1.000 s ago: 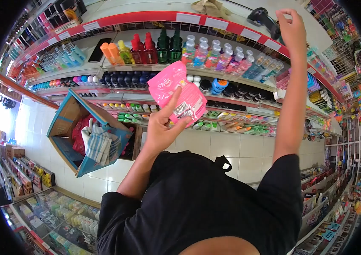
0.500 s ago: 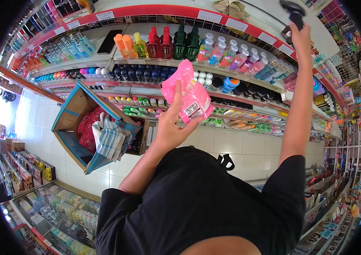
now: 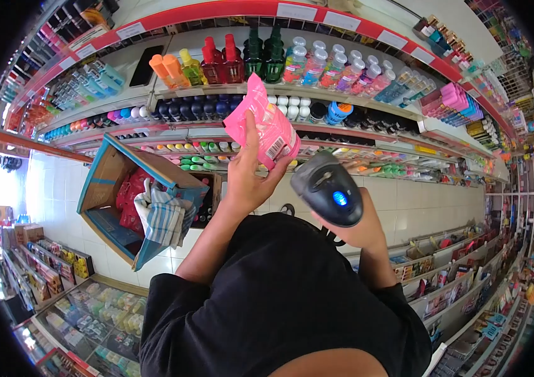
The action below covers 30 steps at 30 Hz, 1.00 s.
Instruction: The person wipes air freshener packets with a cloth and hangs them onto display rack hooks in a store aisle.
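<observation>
Small print on pink pouch [image 3: 266, 129] illegible, handle of scanner [image 3: 325, 186] hidden in right hand [image 3: 366, 225]

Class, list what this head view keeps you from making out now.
Head view: handle of the scanner, hidden by the right hand.
Head view: fine print on the pink packet, too small.
Head view: whatever lies under the checked cloth, covered.
Head view: wording on the shelf labels, too small.

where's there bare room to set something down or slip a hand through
Bare floor tiles left of the cardboard box, and right of the scanner between shelves and racks; a narrow shelf strip beside the phone. Crowded: the bottle rows.
</observation>
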Tool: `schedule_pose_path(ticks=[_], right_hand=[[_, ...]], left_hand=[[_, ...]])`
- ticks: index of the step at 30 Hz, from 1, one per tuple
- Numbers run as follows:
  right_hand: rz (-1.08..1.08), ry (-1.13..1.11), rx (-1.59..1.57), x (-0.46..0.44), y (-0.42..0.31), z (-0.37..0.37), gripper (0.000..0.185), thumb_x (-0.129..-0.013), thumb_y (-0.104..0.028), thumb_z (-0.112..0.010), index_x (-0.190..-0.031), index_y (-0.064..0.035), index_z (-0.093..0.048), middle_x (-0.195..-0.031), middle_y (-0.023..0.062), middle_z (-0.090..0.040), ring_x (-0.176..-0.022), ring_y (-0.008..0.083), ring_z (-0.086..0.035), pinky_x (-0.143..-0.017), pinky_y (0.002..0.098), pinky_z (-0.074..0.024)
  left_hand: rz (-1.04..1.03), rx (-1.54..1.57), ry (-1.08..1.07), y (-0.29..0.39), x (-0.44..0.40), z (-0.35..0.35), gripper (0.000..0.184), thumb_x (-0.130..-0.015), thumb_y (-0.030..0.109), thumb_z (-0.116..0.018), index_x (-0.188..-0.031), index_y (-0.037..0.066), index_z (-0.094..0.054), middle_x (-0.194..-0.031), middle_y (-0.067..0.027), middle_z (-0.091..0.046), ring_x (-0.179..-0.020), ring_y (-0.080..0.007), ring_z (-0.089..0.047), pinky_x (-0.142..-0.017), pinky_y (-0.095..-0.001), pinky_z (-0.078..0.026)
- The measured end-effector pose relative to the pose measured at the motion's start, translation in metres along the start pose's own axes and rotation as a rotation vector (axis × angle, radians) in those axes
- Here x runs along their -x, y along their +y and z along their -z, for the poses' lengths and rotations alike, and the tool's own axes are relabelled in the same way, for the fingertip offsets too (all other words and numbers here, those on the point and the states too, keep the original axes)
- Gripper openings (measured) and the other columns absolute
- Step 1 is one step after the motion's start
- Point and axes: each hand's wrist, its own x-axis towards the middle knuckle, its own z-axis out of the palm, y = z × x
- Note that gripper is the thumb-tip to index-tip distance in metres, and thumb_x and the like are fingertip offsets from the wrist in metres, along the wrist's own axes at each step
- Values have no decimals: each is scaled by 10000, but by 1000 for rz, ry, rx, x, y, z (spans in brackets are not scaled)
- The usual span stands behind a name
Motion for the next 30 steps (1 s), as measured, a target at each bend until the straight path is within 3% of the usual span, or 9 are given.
schedule_pose_path(ticks=[5, 9, 11, 15, 18, 19, 22, 26, 30], right_hand=[[-37, -94, -46, 1, -1, -4, 260, -687, -65, -744, -910, -13, -619, -811, 156, -665, -759, 322, -664, -662, 342, -506], [-89, -134, -58, -3, -4, -1, 270, -686, -57, -772, -916, 11, -650, -805, 98, -689, -729, 138, -648, -671, 280, -490], [-86, -96, -45, -7, -7, 5, 291, -698, -71, -747, -952, -8, -618, -823, 149, -668, -763, 285, -670, -676, 331, -500], [-163, 220, -360, -56, 4, 54, 202, -809, -153, -696, -954, -41, -611, -708, -21, -582, -554, 46, -499, -495, 211, -384], [9, 463, -99, -123, -7, 113, 213, -795, -180, -689, -891, -47, -554, -640, -3, -518, -550, 81, -493, -523, 250, -406], [-9, 418, -55, -147, 1, 141, 216, -782, -178, -690, -881, -39, -557, -638, 4, -525, -557, 91, -500, -534, 259, -411], [-79, 409, 115, -212, 15, 209, 203, -757, -162, -680, -849, -15, -575, -649, 31, -566, -571, 113, -532, -553, 269, -423], [-217, 405, 244, -271, 28, 248, 226, -732, -138, -661, -729, 79, -598, -657, 115, -619, -559, 160, -585, -513, 271, -472], [-371, 322, 588, -300, 28, 260, 227, -710, -158, -656, -740, 66, -637, -669, 118, -636, -525, 164, -579, -479, 298, -459]], left_hand=[[-76, -103, 16, -3, -5, -1, 986, -739, 56, -751, -1454, -42, -78, -999, -193, -665, -917, -207, -667, -765, -286, -508], [-72, -67, 19, -8, -5, -2, 981, -741, 43, -747, -1452, -45, -78, -1010, -197, -662, -915, -207, -667, -764, -288, -508], [-27, -40, 45, -4, -5, -3, 891, -773, 41, -710, -1435, -80, -126, -1060, -232, -630, -965, -254, -653, -797, -310, -498], [47, 61, -4, -6, 0, -3, 871, -787, 33, -683, -1439, -75, -117, -1085, -225, -626, -996, -244, -642, -827, -307, -489], [41, 52, -20, -1, 2, -3, 869, -788, 44, -683, -1440, -73, -120, -1098, -233, -619, -1010, -247, -637, -835, -310, -486], [-28, -19, -2, -3, 3, -5, 887, -788, 3, -661, -1460, -33, -82, -938, -151, -665, -857, -149, -636, -749, -269, -494], [-17, 15, -21, -3, 9, -5, 878, -793, 5, -655, -1463, -24, -89, -952, -154, -662, -864, -149, -635, -754, -273, -493], [81, 89, -82, 9, 14, -1, 824, -813, 59, -654, -1449, -39, -138, -1181, -272, -567, -1046, -294, -622, -843, -337, -483], [22, 18, -78, 15, 20, 5, 693, -831, 32, -623, -1417, -40, -261, -1159, -257, -576, -1057, -322, -608, -863, -353, -466]])
